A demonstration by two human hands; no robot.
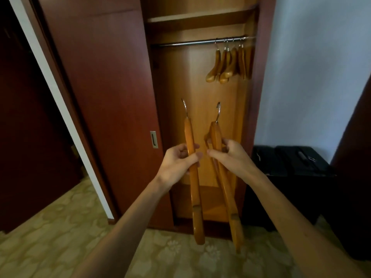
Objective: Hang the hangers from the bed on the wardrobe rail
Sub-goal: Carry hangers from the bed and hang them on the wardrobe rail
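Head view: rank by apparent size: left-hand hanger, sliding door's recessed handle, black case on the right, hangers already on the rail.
1. black case
2. left-hand hanger, which looks large partly because it is nearest the camera
3. hangers already on the rail, counted as a cluster; farther away, so each looks smaller than the held one
4. recessed handle

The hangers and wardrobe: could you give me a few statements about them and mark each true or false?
1. Each hand grips wooden hangers. True: the left hand holds one hanger, and the right hand holds a pair of hangers.
2. The rail is bare. False: a cluster of hung hangers sits at its right end.
3. The held hangers' hooks point up. True.
4. The sliding door covers the rail. False: it stands to the left, leaving the compartment open.
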